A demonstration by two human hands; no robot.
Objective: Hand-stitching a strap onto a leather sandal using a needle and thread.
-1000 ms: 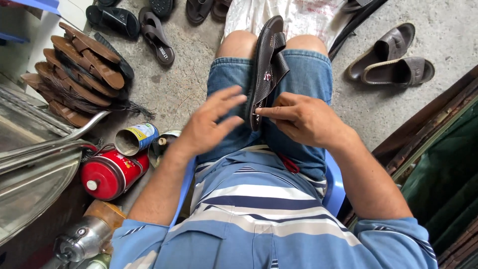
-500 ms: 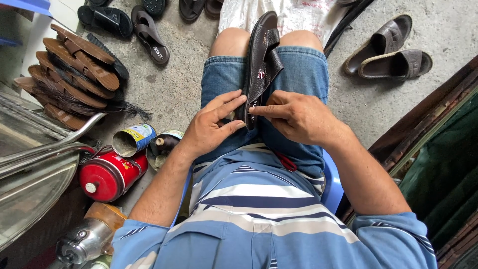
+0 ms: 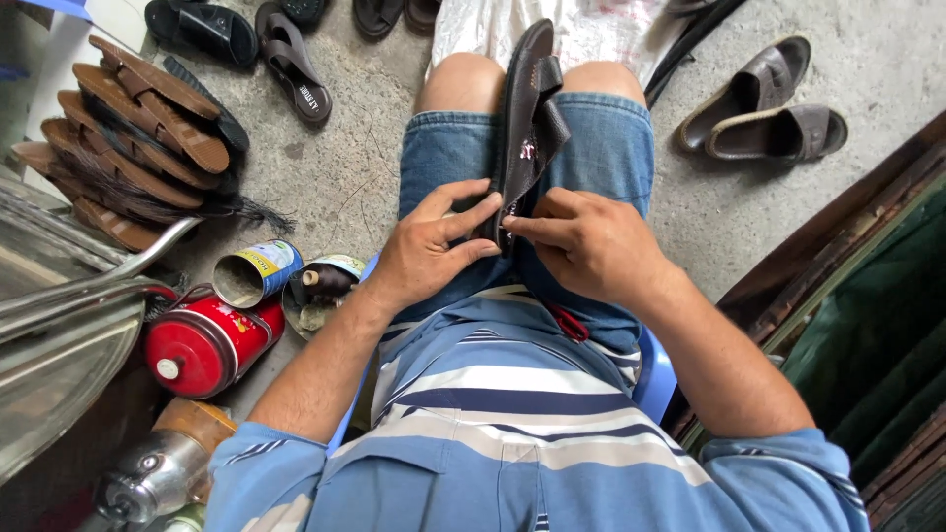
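Note:
A dark brown leather sandal (image 3: 529,108) stands on edge between my knees, resting on my denim shorts. My left hand (image 3: 431,246) presses its fingers against the sandal's near end from the left. My right hand (image 3: 589,241) pinches the same end from the right, thumb and forefinger closed on the sole edge. The sandal's strap folds out to the right. The heel end is hidden under my fingers.
A stack of brown soles (image 3: 128,138) lies at left, black sandals (image 3: 246,34) beyond it. A red canister (image 3: 202,345), an open tin (image 3: 251,273) and a small pot (image 3: 320,286) sit by my left arm. A brown sandal pair (image 3: 764,103) lies at right, a metal basin (image 3: 59,345) at far left.
My left hand has closed in from above my thigh onto the sandal's near end. My right hand has shifted slightly along the sole. The sandal stays between my knees.

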